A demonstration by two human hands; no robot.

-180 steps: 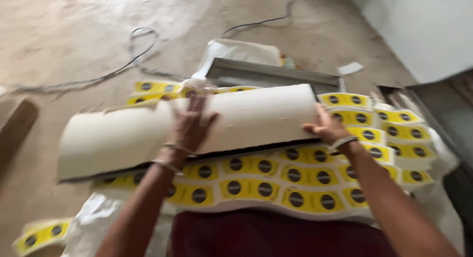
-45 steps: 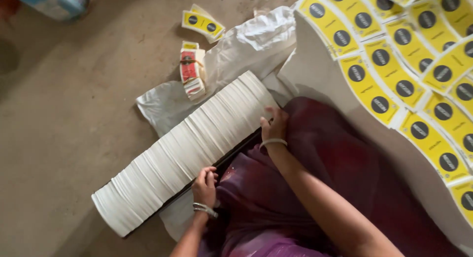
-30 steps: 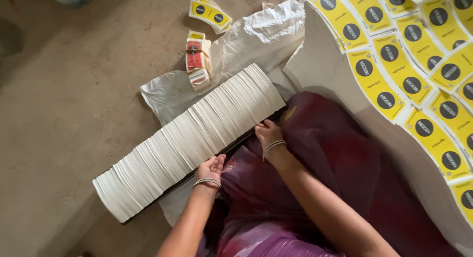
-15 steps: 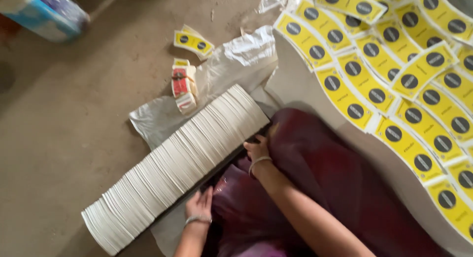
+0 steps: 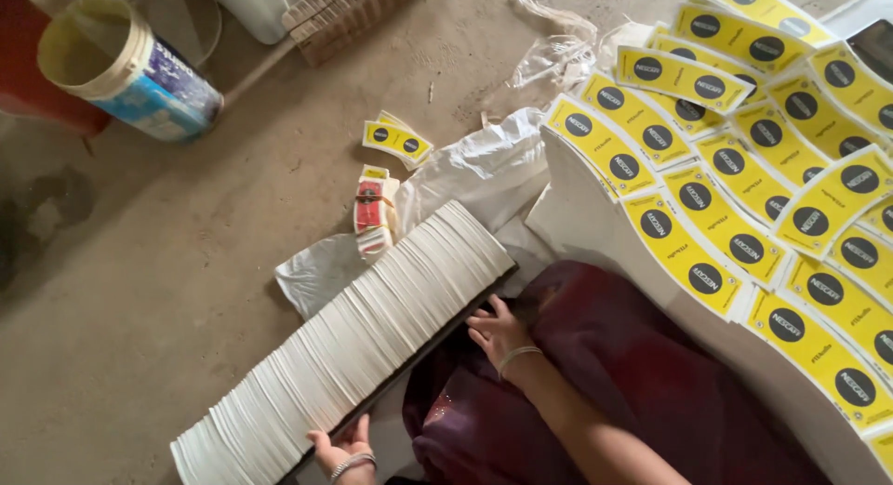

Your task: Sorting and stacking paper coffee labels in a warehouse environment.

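Stack: long row of white cards (image 5: 353, 345) lying on its side on the concrete floor (image 5: 139, 290), its far end over a white plastic sheet (image 5: 465, 169).
Left hand: I see my left hand (image 5: 339, 448) at the near end, fingers cupped against the row's lower edge.
Right hand: my right hand (image 5: 498, 329) rests spread against the row's side near the far end.
Done: I judge the row gathered and squared, cards packed tight edge to edge.
Left: yellow labels (image 5: 744, 169) lie fanned out beside my lap; a small banded bundle (image 5: 374, 211) sits apart.
Look: even, slightly fanned, clean white.
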